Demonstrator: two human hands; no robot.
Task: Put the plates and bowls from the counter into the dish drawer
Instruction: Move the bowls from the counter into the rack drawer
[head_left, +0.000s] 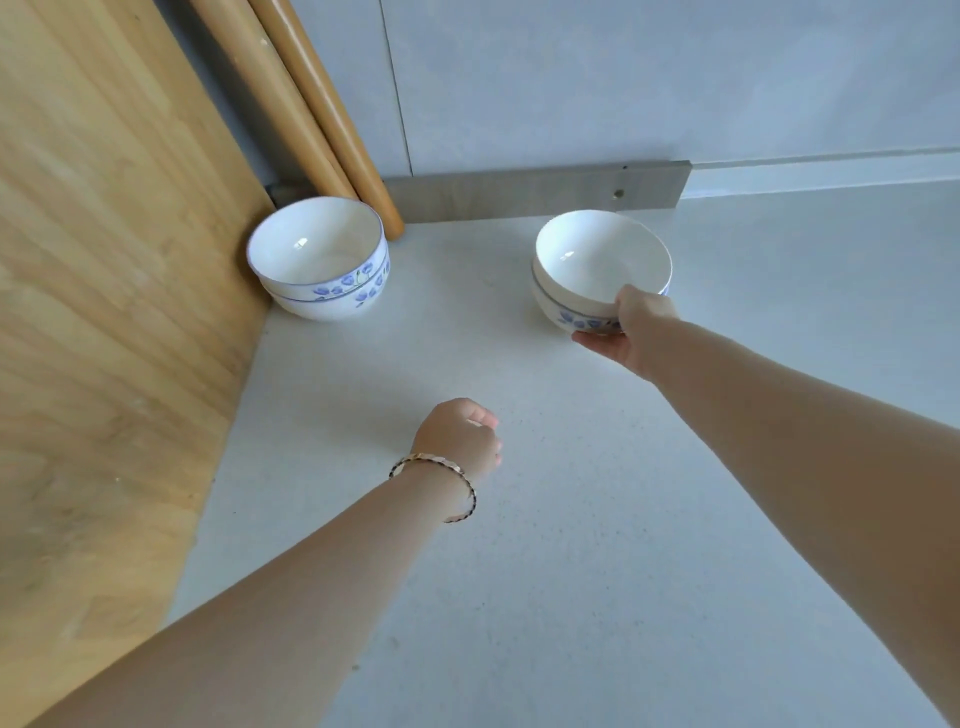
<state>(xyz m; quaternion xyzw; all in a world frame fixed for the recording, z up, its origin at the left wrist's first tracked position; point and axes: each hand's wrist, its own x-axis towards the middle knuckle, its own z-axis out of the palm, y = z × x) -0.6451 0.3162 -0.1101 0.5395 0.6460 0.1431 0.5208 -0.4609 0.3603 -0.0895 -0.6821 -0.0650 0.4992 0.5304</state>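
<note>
Now right grip (636, 332) clamps mouth-up bowls (597, 260); left grip (460, 439) hovers loosely curled, empty.

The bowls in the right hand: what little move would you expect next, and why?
Probably lifting the right stack of bowls straight up off the counter. The right hand grips its near side, thumb on the rim and fingers underneath, so the hold looks ready. The left hand hovers loosely curled, holding nothing, and could steady the stack.
</note>
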